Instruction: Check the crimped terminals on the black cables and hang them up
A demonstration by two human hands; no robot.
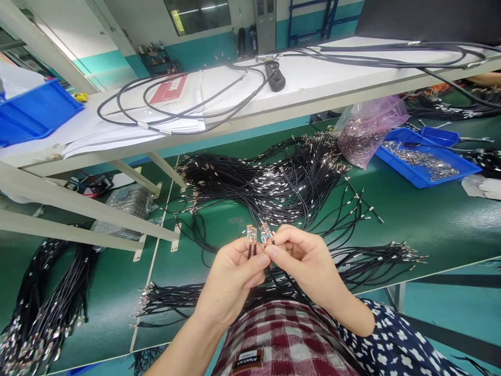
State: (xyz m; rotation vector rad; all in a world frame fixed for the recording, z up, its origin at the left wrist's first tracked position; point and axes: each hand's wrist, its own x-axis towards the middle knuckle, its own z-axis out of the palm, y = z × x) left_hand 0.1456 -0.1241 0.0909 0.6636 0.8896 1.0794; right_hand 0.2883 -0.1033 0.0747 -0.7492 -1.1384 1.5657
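Beneath the raised shelf (235,122), a cable heap (266,183) lies on the worktop (442,219). Right of it stand a bag (370,130), then a tray (426,175); nearer, a cable bundle (176,300).

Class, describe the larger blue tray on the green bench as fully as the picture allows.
The larger blue tray looks like smooth plastic: open-topped, shallow, roughly rectangular, with raised walls. It sits upright on the green bench, right of the pink-tinted bag. Many small, shiny, metallic-looking pieces are spread across its floor. A smaller blue tray lies just behind; whether that or the bag touches it is unclear. Neither of the wearer's hands is on it.
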